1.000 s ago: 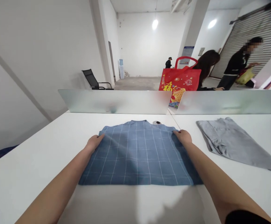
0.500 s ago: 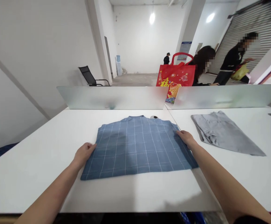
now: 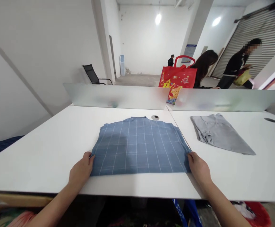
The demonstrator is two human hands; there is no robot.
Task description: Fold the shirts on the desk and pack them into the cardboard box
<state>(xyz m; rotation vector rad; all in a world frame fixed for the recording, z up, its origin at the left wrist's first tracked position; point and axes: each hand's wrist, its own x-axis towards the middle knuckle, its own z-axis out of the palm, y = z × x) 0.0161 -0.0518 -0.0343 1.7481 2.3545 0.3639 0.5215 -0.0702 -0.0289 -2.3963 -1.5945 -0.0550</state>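
While the shirt [image 3: 137, 145] lies spread on the white table [image 3: 33, 164], its collar side toward the frosted screen [image 3: 118, 96], both hands hold it by its sides. The left hand [image 3: 81, 168] pinches one side edge near the front corner, and the right hand [image 3: 200, 168] grasps the opposite edge at about the same level. How many layers are between the fingers, I cannot tell. If one hand pulls more strongly than the other, the checked lines can become slanted and the cloth can wrinkle across the middle. If only the top layer is gripped, the lower one may remain behind and make a hidden crease. The near hem is close to the table's front edge, so too much pull toward the body could bring it over. At the right side, the shirt touches or nearly touches the table joint [image 3: 177, 126], where fabric might catch a little. The grey garment [image 3: 220, 132] lies apart, but a wide swing of the right arm could disturb it.
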